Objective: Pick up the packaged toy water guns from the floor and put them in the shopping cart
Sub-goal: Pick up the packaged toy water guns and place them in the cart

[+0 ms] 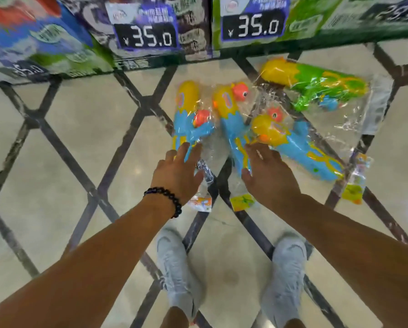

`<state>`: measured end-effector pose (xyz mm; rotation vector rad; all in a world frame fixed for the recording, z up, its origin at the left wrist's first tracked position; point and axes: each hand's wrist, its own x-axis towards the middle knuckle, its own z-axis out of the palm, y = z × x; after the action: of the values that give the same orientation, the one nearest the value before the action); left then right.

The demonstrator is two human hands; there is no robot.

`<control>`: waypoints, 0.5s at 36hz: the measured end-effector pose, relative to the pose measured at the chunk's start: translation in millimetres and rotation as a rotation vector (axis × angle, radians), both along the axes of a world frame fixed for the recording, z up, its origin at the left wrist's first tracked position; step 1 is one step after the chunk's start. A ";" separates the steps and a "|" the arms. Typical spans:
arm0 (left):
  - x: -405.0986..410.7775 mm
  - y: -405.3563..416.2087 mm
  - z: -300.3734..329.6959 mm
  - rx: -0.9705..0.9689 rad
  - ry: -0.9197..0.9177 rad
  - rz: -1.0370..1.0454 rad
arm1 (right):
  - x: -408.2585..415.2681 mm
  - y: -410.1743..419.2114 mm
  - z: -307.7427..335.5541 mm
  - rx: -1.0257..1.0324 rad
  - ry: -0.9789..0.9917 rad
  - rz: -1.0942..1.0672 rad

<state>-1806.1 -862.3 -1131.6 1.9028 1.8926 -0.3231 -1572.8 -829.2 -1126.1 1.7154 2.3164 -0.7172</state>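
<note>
Four packaged water guns lie on the tiled floor below a shelf of boxed goods: three blue-yellow, one green-yellow. Left hand and right hand reach down over the nearest two, fingers spread, gripping nothing. Grey shoes stand close behind.
</note>
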 end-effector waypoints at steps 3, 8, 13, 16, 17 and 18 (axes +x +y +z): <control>-6.4 0.3 -43.2 -0.004 -0.007 0.031 | -6.1 4.6 -46.0 -0.008 -0.029 -0.019; -22.3 11.3 -102.8 -0.026 -0.004 0.076 | -14.3 10.0 -108.0 -0.026 -0.086 -0.035; -33.9 25.7 -141.8 -0.044 -0.035 0.175 | -18.0 19.9 -146.2 -0.061 -0.099 -0.082; -39.4 28.1 -160.2 -0.055 -0.059 0.207 | -19.0 21.0 -159.3 -0.057 -0.082 -0.074; -40.2 28.2 -165.1 -0.051 -0.074 0.226 | -19.2 21.1 -162.3 -0.057 -0.073 -0.078; -40.4 28.1 -169.3 -0.049 -0.088 0.245 | -19.5 20.9 -165.5 -0.054 -0.060 -0.080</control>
<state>-1846.5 -834.2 -1300.9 1.6040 2.0113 -0.2033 -1592.2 -808.3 -1291.6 1.7894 2.1800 -0.7248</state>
